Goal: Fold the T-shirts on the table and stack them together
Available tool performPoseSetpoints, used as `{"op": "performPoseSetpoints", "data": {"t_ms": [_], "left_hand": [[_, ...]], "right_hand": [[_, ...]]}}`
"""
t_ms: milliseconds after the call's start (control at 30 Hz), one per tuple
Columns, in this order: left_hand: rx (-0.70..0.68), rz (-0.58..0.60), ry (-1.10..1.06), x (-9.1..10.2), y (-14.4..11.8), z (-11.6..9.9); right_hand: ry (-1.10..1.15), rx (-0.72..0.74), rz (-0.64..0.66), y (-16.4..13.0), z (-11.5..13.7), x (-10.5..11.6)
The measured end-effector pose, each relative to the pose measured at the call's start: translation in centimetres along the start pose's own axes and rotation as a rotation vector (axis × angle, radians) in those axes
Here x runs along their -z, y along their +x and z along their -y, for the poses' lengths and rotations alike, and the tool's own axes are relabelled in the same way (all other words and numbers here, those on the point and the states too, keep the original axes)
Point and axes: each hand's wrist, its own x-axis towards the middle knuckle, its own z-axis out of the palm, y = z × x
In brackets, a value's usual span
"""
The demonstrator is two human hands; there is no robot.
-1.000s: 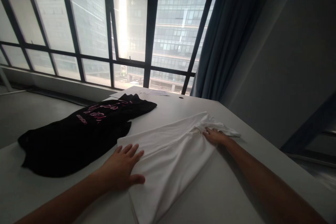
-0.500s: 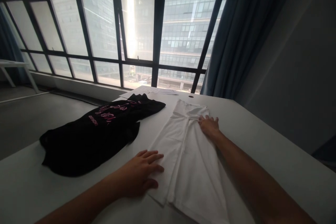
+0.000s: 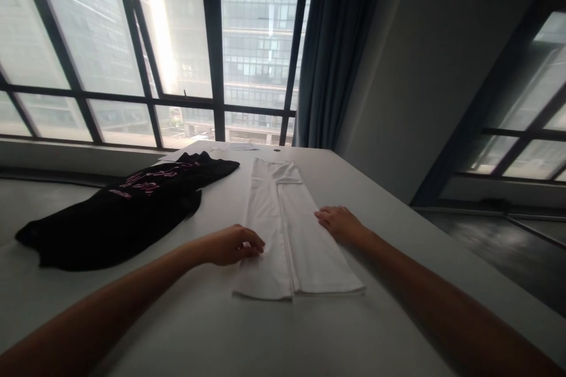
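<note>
A pair of white pants (image 3: 269, 212) lies on the white table (image 3: 265, 341), its two legs side by side and hems toward me. My left hand (image 3: 236, 244) rests at the outer edge of the left leg, fingers loosely bent and thumb apart from them. At the outer edge of the right leg lies my right hand (image 3: 340, 222), with extended fingers touching the fabric. The waist end has some creases on its right side.
A black shirt (image 3: 110, 212) with pink lettering is spread out on the left. Papers (image 3: 234, 146) lie at the far end, by a round dark hole (image 3: 277, 150) in the tabletop. Beyond stand windows and a blue curtain (image 3: 336, 41).
The view has turned right. The pants lie straighter and farther from me, with both hems now in sight. My right hand has moved down from near the waist to the leg's side.
</note>
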Motion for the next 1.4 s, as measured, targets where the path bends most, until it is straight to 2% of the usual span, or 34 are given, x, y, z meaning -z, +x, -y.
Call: {"op": "performPoseSetpoints", "data": {"t_ms": [133, 267, 367, 500, 667, 733, 800, 867, 967, 1000, 1067, 1133, 1200, 1267, 1333, 1400], "left_hand": [[0.079, -0.045, 0.156, 0.2, -0.2, 2.7], [0.075, -0.059, 0.067, -0.2, -2.1, 4.2], [0.062, -0.066, 0.022, -0.3, -2.9, 3.7], [0.042, -0.093, 0.054, -0.9, -2.3, 2.7], [-0.038, -0.182, 0.074, -1.4, -1.5, 2.4], [-0.055, -0.175, 0.048, -1.0, -1.7, 1.9], [-0.054, -0.132, 0.015, -0.4, -2.2, 1.0], [-0.067, -0.075, -0.042, 0.2, -2.7, -0.1], [-0.101, -0.029, -0.253, 0.5, -2.9, -1.1], [-0.088, -0.059, -0.352, 0.3, -2.7, -1.0], [-0.002, -0.222, -0.56, -0.2, -1.8, -0.5], [0.139, -0.452, -0.732, -1.0, -0.6, 0.7], [0.298, -0.612, -0.815, -1.7, 0.4, 2.3], [0.434, -0.669, -0.808, -2.2, 0.9, 3.7], [0.486, -0.645, -0.731, -2.5, 0.8, 4.8], [0.462, -0.564, -0.6, -2.5, 0.4, 5.3]], "right_hand": [[0.2, 0.027, 0.052, -3.0, -0.8, 0.6], [0.405, 0.089, 0.064, -5.2, -1.0, 1.7], [0.509, 0.128, 0.155, -6.1, -0.7, 3.1], [0.603, 0.155, 0.267, -6.6, 0.0, 4.2], [0.726, 0.228, 0.136, -6.6, 0.4, 4.6], [0.745, 0.24, 0.137, -6.8, 0.2, 4.9], [0.759, 0.256, 0.195, -7.2, -0.1, 5.5], [0.792, 0.279, 0.311, -7.8, -0.5, 6.2], [0.898, 0.293, 0.453, -8.2, -0.7, 6.8], [0.952, 0.277, 0.432, -8.0, -0.7, 6.8], [1.076, 0.175, 0.24, -7.1, -0.4, 6.2], [1.144, -0.041, -0.055, -5.7, 0.0, 5.0], [1.097, -0.274, -0.262, -4.2, 0.3, 3.5], [0.98, -0.388, -0.311, -3.2, 0.5, 2.1], [0.887, -0.371, -0.26, -2.9, 0.6, 1.1], [0.846, -0.32, -0.192, -3.1, 0.6, 0.6]]}}
